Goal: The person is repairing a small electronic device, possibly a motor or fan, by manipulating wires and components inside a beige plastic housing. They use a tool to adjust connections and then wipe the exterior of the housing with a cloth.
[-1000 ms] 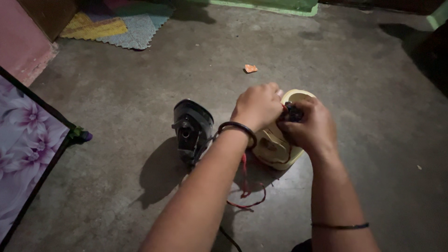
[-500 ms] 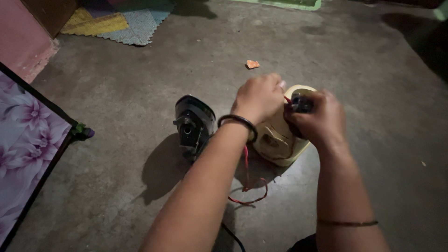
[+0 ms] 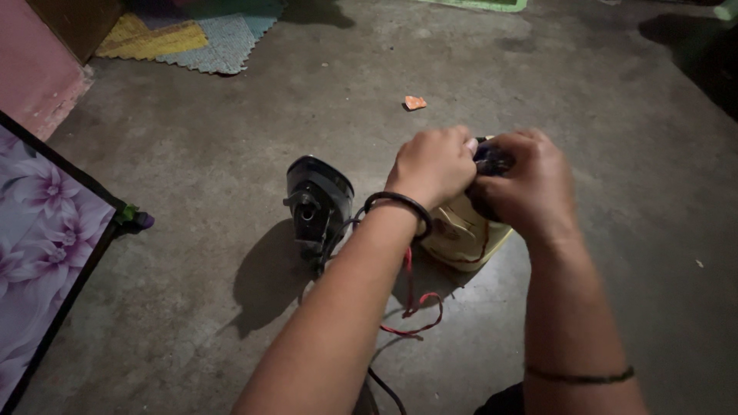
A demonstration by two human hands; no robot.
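While both forearms fill the bottom of the view, a red and black wire [image 3: 411, 303] loops on the concrete floor [image 3: 192, 323] just under the left arm, running up toward the cream casing; where it ends is hidden by the wrist. Left wrist has a dark bangle [image 3: 400, 206], right forearm a thin dark band [image 3: 580, 376]. Work looks mid-way, as a judgement: the black iron top [image 3: 317, 201] stands apart on the floor just left of the hands, separated from the cream casing [image 3: 461, 234], so the appliance is already taken apart; the small dark part [image 3: 492, 159] at the casing's upper end is what is being handled now, and nothing shows it freed or fixed yet. Left hand [image 3: 432, 165] is curled into a near fist, fingers closed down over the top of the casing next to the dark part; can't tell exactly what the fingertips pinch. Right hand [image 3: 530, 188] is closed around the dark part, thumb side toward the left hand; the two hands touch, pressed together over it. Casing sits on the floor under both hands, tilted, lower end toward the camera. Farther out: an orange scrap [image 3: 415, 102] lies well beyond the hands, a floral panel [image 3: 38, 253] with a dark frame at left edge, foam mats [image 3: 192, 34] at top left.
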